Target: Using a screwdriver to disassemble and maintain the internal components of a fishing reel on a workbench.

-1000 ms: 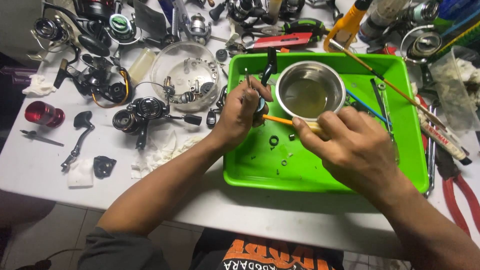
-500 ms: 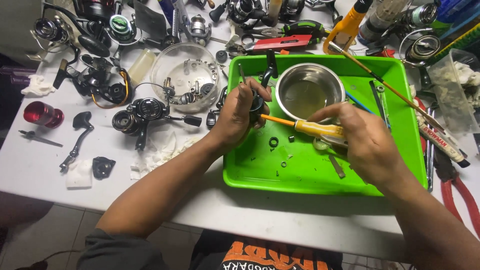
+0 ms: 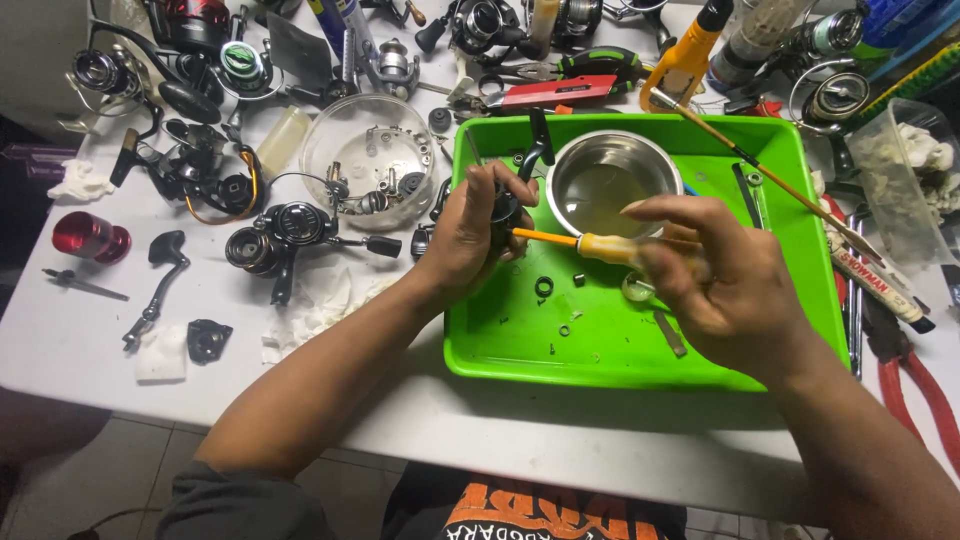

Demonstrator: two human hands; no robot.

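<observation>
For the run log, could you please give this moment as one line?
left hand: grips black reel part | right hand: holds yellow screwdriver, tip at part | over green tray

A yellow bottle (image 3: 688,55) with a black cap stands at the far edge of the bench, just behind the green tray. To its right lies a grey can (image 3: 748,45) with a printed label. A clear plastic tub (image 3: 905,180) holding white wads sits at the right edge. A white tube (image 3: 878,285) with red lettering lies right of the tray.
</observation>
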